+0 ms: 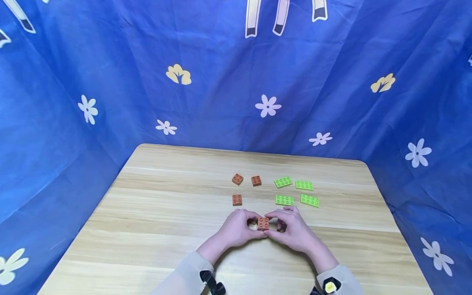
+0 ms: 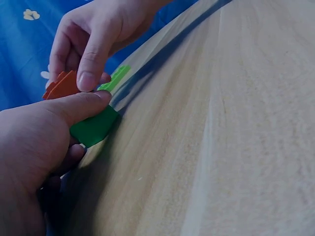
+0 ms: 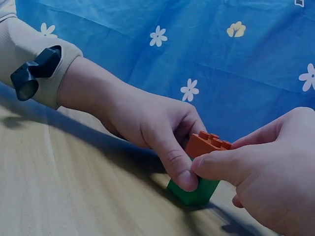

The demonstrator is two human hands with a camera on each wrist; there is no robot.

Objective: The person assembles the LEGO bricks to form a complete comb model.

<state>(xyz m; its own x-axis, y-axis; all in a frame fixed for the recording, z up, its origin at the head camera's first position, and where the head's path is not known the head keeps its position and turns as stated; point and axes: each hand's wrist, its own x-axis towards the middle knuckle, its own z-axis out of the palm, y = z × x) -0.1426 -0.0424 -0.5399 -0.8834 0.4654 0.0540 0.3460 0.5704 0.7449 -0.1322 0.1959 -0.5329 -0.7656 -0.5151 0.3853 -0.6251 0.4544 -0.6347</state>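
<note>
A brown-orange toy building brick (image 1: 263, 223) with studs on top sits between both hands near the front middle of the table. Under it is a darker green brick (image 3: 197, 192), close over the wood and hidden from the head view. My left hand (image 1: 236, 229) grips the green brick, its thumb across the near side. From the other side my right hand (image 1: 293, 229) pinches the brown-orange brick (image 2: 63, 86) between thumb and fingers. The two bricks stand one on the other, and the fingers cover part of the seam.
Beyond the hands lie three loose brown-orange bricks (image 1: 237, 200) on the wooden table (image 1: 155, 196). Several flat light-green bricks (image 1: 284, 200) lie to their right. A blue patterned curtain (image 1: 221, 82) surrounds the table's back and sides.
</note>
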